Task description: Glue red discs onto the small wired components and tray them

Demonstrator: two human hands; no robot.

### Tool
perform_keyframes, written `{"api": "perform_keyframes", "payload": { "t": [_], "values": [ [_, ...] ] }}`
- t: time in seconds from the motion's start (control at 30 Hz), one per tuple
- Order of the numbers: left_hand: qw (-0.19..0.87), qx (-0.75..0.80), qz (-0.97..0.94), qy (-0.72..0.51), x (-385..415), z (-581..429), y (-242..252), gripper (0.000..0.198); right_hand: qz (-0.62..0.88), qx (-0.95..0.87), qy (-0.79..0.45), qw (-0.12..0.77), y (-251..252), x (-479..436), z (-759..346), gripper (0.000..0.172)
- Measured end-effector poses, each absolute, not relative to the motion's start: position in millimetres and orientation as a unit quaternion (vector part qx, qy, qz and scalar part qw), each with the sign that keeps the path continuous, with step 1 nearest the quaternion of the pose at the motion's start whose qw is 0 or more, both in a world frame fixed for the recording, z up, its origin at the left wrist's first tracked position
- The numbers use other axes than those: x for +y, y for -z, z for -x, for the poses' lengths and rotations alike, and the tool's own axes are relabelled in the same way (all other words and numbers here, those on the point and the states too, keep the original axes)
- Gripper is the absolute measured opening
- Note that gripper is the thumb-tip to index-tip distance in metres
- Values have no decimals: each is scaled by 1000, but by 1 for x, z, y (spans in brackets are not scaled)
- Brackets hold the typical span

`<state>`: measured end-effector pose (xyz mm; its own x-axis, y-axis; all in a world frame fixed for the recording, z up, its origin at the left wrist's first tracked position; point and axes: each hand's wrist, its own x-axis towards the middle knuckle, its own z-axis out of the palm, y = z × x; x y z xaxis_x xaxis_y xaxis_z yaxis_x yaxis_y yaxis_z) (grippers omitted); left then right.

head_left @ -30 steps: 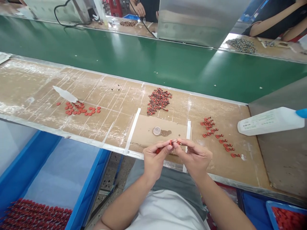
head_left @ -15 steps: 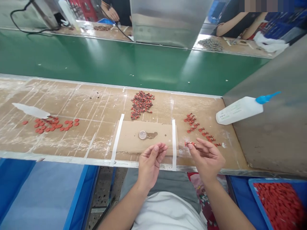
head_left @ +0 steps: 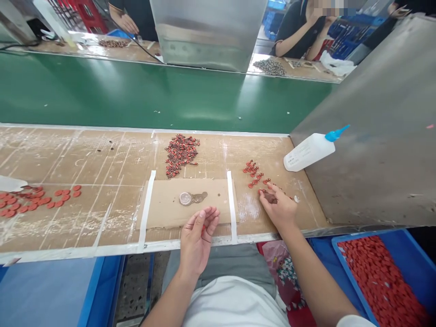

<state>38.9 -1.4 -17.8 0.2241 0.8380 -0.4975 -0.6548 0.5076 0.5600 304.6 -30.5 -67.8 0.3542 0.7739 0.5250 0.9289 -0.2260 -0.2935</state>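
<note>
My left hand is held palm up with curled fingers over the front edge of the cardboard pad. A small red piece shows between its thumb and fingers, mostly hidden. To the right, my right hand reaches down to the table, thumb and fingertips at a small red part. Red disc-based parts with short stems lie around those fingertips, and the hand covers some of them. On the pad sits a small round clear dish beside a wet brownish smear.
A heap of thin red-and-dark pieces lies behind the pad. Red discs are spread at left by a white bottle tip. A white blue-nozzled bottle leans against the metal wall. A blue tray holds red pieces. Co-workers sit opposite.
My right hand has moved forward to the red parts, bringing its fingertips down to the table. A red piece now shows in my left hand. The whole view has shifted to the right.
</note>
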Motion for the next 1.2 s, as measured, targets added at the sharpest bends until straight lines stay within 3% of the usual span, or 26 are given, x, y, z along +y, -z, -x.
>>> {"api": "perform_keyframes", "payload": {
  "t": [0.2,0.4,0.5,0.77,1.2],
  "values": [
    [779,391,-116,-475,0,-40,19,21,779,-537,116,303,64,-32,-303,38],
    [837,322,-69,-437,3,-41,10,34,775,-472,109,406,47,-52,-287,33],
    [869,270,-54,-412,5,-45,3,44,711,-538,50,450,31,-61,-261,32],
    [898,237,-59,-366,3,-53,-6,49,541,-749,-77,375,3,-43,-200,35],
    [904,206,-64,-369,5,-46,-5,43,514,-765,-98,376,-2,-34,-191,35]
  ]
}}
